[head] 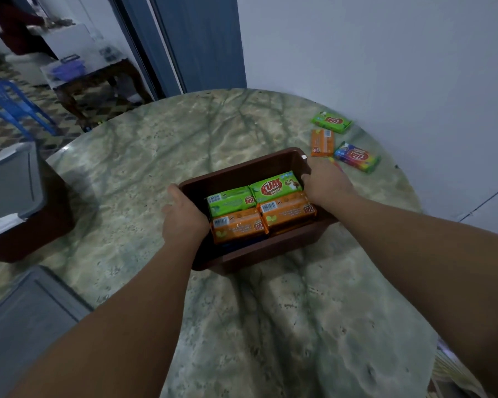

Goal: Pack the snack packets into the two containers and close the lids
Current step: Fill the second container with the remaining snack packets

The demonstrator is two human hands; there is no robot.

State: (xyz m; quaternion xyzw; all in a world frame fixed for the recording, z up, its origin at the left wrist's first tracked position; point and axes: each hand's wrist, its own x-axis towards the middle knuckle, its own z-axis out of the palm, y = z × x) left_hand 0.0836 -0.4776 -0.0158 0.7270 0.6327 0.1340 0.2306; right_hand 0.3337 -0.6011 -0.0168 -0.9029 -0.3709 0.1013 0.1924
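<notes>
Brown container (273, 165) sits mid-tabletop (144, 156), lidless, top layer of four packets (260, 206) in; left hand (184, 218) and right hand (327, 183) clamp its two ends, fingers curled over the rims. Judged step: repositioning the box. Next: fetch three loose packets (342, 142) far right, then fit the lid.

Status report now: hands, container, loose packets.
Left hand and right hand grip the brown container by its ends. Four packets on top inside, lid off. Three loose packets on table, right of it.
</notes>
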